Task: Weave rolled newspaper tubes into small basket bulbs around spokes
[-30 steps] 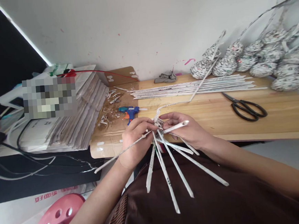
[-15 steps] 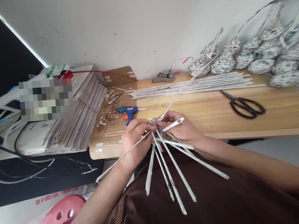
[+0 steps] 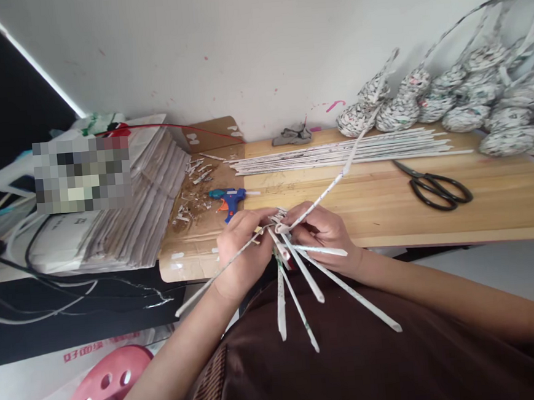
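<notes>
Between my hands, in front of the table's edge, is a small piece woven from rolled newspaper tubes, with several tubes fanning out toward my lap. My left hand is closed around the piece's left side; one tube slants across it to the lower left. On the right side, my right hand pinches near the base of a long paper tube that rises toward the back right. Much of the woven body is hidden by my fingers.
A blue glue gun lies on cardboard beside paper scraps. Black-handled scissors rest at right, before a bundle of paper tubes. Woven paper gourd shapes crowd the back right. Stacked newspapers and cables stand at left.
The long tube in my right hand has swung and now stands nearer, angled up to the right. The fanned tubes have shifted as the piece turned; one now points toward me.
</notes>
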Demonstrator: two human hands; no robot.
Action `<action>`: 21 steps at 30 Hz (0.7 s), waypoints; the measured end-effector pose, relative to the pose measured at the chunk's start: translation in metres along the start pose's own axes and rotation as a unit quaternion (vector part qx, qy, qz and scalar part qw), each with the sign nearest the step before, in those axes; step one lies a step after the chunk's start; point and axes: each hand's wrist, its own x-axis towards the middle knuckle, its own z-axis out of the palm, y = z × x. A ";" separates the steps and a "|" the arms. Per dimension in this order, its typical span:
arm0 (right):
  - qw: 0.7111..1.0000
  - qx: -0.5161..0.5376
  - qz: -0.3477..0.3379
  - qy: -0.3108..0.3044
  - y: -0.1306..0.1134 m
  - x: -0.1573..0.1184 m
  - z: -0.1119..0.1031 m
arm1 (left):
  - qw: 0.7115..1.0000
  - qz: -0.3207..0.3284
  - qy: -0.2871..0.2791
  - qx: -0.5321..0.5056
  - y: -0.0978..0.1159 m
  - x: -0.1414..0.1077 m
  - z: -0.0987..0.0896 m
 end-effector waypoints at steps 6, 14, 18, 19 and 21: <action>0.995 -0.092 -0.039 -0.005 -0.019 0.008 -0.009 | 1.000 0.023 0.009 -0.018 -0.004 0.002 0.003; 0.973 -0.218 -0.076 -0.022 -0.041 0.019 -0.019 | 1.000 -0.008 0.014 -0.002 0.002 0.004 -0.001; 0.981 -0.190 -0.014 -0.040 -0.042 0.024 -0.018 | 0.998 -0.054 0.015 -0.033 0.003 0.003 -0.001; 0.985 -0.165 0.015 -0.037 -0.042 0.027 -0.018 | 0.997 -0.070 0.015 -0.043 0.003 0.004 -0.001; 0.992 -0.085 0.084 -0.028 -0.041 0.033 -0.017 | 0.993 -0.099 0.015 -0.060 0.003 0.006 -0.001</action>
